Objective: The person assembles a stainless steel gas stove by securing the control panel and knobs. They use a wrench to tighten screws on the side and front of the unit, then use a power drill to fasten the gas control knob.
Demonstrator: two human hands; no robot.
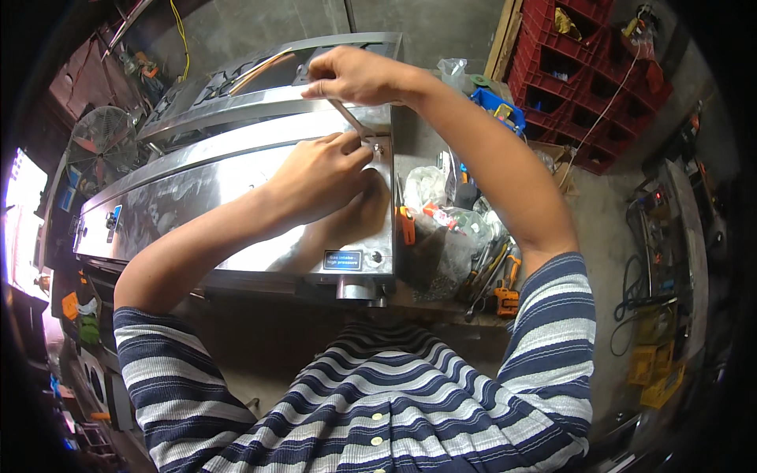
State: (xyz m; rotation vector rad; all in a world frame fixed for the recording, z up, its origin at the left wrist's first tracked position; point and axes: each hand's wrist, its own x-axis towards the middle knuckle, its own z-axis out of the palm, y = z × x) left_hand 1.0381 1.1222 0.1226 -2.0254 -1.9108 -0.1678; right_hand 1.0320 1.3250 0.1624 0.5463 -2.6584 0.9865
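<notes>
A stainless-steel gas stove (213, 177) with a shiny flat panel lies across the bench in front of me. My right hand (355, 76) is above its right end, fingers closed around the upper end of a metal wrench (351, 118). The wrench slants down to a bolt (378, 148) near the panel's right corner. Just below the wrench, my left hand (327, 172) rests on the panel, with its fingers curled together beside the wrench's lower end. What those fingertips pinch, if anything, is hidden.
Right of the stove lie an orange-handled tool (406, 225), plastic bags (461, 229), several hand tools and an orange power tool (507, 299). A blue bin (501, 110) sits behind them, near stacked red crates (552, 87). A fan (102, 146) stands at the left.
</notes>
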